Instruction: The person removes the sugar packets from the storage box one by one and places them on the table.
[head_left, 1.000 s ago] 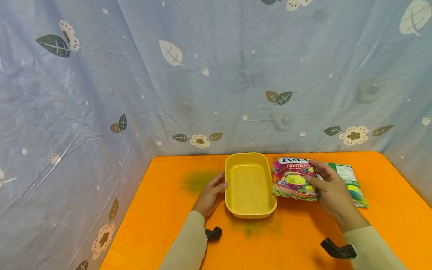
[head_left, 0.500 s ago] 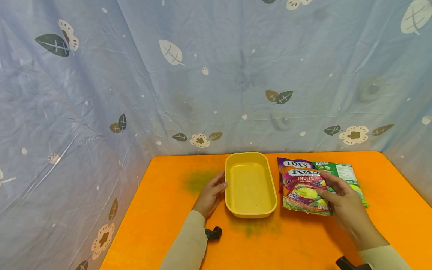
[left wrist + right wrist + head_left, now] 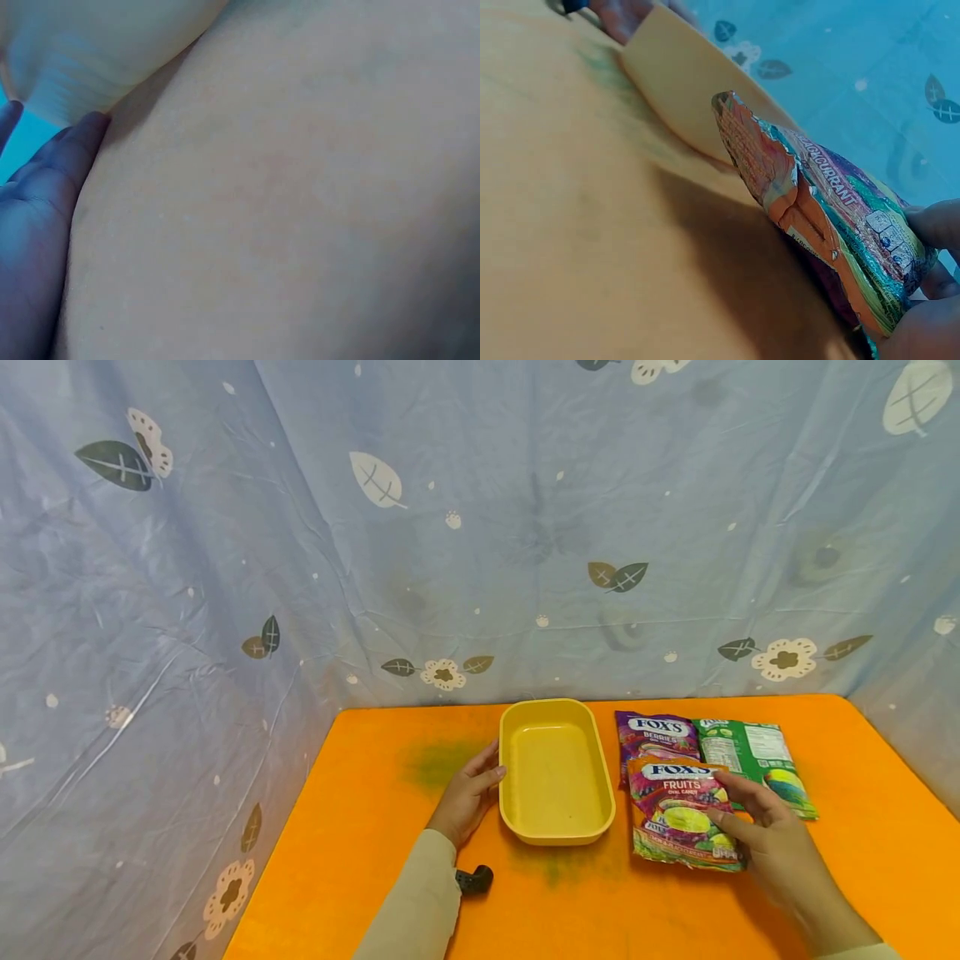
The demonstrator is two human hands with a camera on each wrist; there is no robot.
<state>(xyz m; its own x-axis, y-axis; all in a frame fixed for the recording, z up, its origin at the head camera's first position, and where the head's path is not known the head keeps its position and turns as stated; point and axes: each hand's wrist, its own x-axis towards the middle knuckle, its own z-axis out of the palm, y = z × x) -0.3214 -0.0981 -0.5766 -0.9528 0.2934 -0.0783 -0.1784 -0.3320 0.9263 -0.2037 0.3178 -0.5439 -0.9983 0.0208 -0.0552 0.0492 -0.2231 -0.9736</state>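
My right hand (image 3: 780, 843) pinches an orange-topped Fox's Fruits candy bag (image 3: 686, 818) by its right edge, thumb on the front. In the right wrist view, the candy bag (image 3: 840, 202) is tilted above the orange table, casting a shadow. My left hand (image 3: 468, 793) rests against the left outer side of a yellow rectangular plastic tub (image 3: 558, 839). Its straight fingers (image 3: 79, 154) touch the tub wall (image 3: 112, 56) in the left wrist view. The inside of the tub holds nothing. Behind the held bag lies a purple Fox's Berries bag (image 3: 656, 735), partly covered by it.
A green candy bag (image 3: 757, 752) lies on the orange table (image 3: 375, 893) to the right of the purple one. A blue curtain (image 3: 480, 552) with leaf and flower prints stands along the back and sides.
My right hand has brought the Fruits bag away from the tub, to the right and nearer to me, uncovering much of the purple bag. The left hand and tub stay put.
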